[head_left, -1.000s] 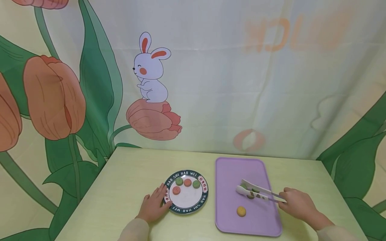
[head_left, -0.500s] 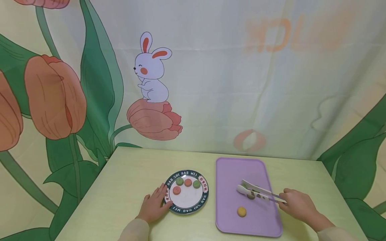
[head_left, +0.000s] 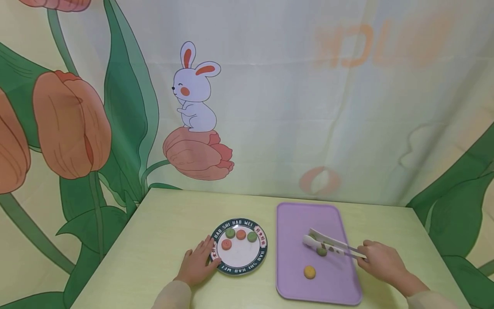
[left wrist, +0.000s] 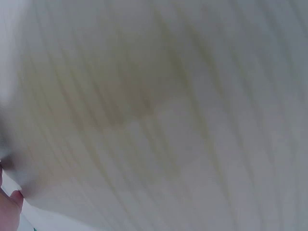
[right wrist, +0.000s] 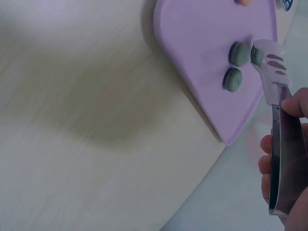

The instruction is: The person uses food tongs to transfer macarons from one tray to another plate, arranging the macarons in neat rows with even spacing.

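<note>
In the head view my right hand grips metal tongs with white tips over the purple tray. The right wrist view puts a green macaron between the tips; how firmly it is pinched I cannot tell. Two more green macarons, one nearer the tips and one lower, lie on the tray beside them. A yellow macaron sits toward the tray's near end. My left hand rests with extended fingers on the left rim of a round plate.
Two green macarons, one at left and one at right, and two pink ones, upper and lower, lie on the plate. A printed curtain hangs behind the pale table. The left wrist view is mostly blurred cloth.
The tongs' tips have risen slightly, and the green macaron beneath them shows more. My left hand and the plate stay in place.
</note>
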`<state>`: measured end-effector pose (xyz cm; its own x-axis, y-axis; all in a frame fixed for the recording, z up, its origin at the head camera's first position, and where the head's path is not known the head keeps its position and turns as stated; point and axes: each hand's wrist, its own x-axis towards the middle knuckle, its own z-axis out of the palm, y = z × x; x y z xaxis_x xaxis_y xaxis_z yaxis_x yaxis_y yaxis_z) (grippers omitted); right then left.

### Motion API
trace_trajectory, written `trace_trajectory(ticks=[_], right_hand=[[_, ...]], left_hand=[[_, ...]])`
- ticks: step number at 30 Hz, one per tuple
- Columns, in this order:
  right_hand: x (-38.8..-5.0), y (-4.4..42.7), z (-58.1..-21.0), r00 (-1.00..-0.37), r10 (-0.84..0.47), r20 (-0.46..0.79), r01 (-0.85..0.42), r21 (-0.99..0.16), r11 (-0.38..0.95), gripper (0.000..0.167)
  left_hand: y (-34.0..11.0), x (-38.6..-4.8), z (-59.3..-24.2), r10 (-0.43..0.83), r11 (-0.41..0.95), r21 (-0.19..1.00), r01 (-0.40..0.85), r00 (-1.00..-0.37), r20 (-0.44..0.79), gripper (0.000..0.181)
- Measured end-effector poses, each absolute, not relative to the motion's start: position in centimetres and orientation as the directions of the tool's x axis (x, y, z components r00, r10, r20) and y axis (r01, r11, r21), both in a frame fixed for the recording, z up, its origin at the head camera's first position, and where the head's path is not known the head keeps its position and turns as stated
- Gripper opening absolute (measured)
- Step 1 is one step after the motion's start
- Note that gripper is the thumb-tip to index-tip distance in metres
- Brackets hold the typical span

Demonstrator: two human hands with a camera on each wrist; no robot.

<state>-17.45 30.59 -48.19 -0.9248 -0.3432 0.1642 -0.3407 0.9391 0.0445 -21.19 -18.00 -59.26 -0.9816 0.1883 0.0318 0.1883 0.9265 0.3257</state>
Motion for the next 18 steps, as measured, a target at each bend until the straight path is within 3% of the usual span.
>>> trace_trajectory(ticks=[18], right_hand=[[-17.94,29.66,-47.58,-0.889,-0.387,0.245,-0.384,0.062,0.921,0.011]], left_hand=[[-17.97,-21.26,-59.21,0.187,0.929,0.322,0.183,-0.982,0.017,0.071]])
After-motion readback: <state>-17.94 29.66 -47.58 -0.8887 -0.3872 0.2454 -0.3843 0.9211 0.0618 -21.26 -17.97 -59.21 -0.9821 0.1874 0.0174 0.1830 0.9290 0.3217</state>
